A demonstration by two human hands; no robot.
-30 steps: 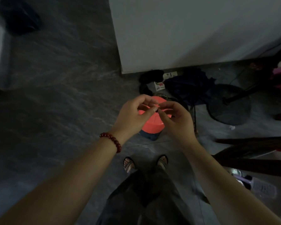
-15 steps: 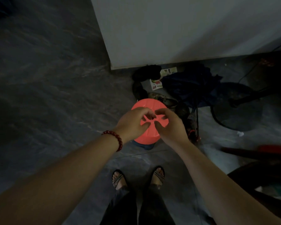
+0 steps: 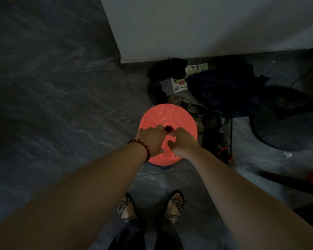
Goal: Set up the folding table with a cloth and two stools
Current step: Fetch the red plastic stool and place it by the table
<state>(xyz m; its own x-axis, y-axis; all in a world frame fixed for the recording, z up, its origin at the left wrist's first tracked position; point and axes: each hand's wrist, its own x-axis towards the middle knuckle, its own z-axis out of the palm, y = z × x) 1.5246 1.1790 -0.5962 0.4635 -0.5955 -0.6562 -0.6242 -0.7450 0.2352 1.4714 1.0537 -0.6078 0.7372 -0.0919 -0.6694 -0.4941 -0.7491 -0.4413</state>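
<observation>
Early days, imo: across the dark grey floor (image 3: 52, 105) there's no opened folding table and no spread cloth in view, and only one stool is in hand, so table, cloth & prob. a 2nd stool are all left to do. A heap of dark blue fabric (image 3: 224, 87) lies by the white wall (image 3: 206, 24); can't tell if that's the cloth. The stool (image 3: 170, 116) stands on the floor btwn the person's feet and that wall, just beside the heap & some shoes. It has a round coral-red plastic seat w/ moulded panel lines and a dark hole at ctr, and looks light & rigid. A bit of blue (image 3: 161, 166) peeks from under its near rim: legs or another stool, can't tell. Both hands are on the seat. The left hand (image 3: 152, 139), bead bracelet (image 3: 145, 148) at the wrist, has its fingers (image 3: 159, 129) at the hole's rim w/ tips hidden, so hooked in or only resting, can't tell. The right hand (image 3: 183, 141) has its fingers (image 3: 177, 133) curled, gripping the seat beside the hole.
</observation>
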